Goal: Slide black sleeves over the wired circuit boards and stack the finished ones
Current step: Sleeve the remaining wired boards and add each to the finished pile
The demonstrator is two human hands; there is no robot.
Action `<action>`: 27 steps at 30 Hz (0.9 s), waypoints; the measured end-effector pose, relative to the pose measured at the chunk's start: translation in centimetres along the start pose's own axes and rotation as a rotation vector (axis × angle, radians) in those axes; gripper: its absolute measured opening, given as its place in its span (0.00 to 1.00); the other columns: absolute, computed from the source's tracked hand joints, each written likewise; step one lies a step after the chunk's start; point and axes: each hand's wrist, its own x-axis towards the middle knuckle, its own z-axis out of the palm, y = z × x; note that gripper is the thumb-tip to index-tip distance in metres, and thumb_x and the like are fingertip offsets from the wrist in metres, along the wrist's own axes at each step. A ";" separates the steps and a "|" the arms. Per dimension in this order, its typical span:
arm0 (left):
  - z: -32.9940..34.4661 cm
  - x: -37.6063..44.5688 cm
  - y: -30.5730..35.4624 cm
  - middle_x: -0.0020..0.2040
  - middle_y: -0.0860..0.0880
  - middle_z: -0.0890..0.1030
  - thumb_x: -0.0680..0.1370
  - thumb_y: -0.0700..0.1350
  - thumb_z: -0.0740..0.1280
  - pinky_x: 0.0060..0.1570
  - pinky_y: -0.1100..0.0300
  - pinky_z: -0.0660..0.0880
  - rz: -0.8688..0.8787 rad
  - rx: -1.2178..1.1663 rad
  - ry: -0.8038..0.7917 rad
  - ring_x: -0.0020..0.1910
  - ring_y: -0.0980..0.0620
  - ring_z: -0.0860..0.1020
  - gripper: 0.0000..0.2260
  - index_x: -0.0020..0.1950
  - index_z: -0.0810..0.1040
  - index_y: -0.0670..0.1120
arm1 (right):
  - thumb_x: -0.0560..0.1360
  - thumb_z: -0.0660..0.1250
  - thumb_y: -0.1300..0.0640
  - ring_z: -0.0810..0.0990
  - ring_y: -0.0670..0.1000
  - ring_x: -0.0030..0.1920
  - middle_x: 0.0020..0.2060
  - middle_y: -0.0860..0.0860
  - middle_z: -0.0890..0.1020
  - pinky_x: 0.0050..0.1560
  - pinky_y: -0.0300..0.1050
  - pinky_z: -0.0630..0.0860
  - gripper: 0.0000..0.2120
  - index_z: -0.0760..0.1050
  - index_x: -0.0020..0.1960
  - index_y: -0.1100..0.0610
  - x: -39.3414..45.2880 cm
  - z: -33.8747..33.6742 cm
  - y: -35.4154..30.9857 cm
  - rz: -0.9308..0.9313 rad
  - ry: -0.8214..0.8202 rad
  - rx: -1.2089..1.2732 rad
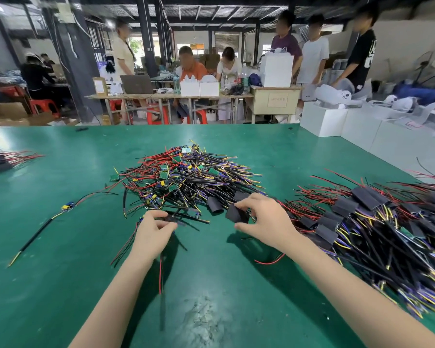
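Note:
A heap of bare wired circuit boards [186,177] with red, black, yellow and purple wires lies mid-table. My left hand [152,232] pinches one wired board at the heap's near edge; its red and black wires trail toward me. My right hand [264,219] pinches a flat black sleeve [235,213] between thumb and fingers. Another loose black sleeve [214,205] lies just left of it. A big stack of sleeved boards [377,222] spreads at the right.
A single wired board [67,205] with a long black lead lies apart at the left. More sleeved pieces [0,162] sit at the far left edge. White boxes [337,121] line the green table [211,310] at the back right. People work at tables beyond.

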 end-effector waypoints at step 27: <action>-1.4 -1.1 1.5 0.35 0.48 0.82 0.77 0.38 0.69 0.44 0.55 0.77 0.471 0.035 0.157 0.33 0.54 0.81 0.14 0.59 0.72 0.49 | 0.66 0.76 0.48 0.74 0.45 0.40 0.42 0.45 0.78 0.44 0.40 0.71 0.18 0.81 0.55 0.46 -5.4 -0.9 0.2 -0.028 0.107 0.219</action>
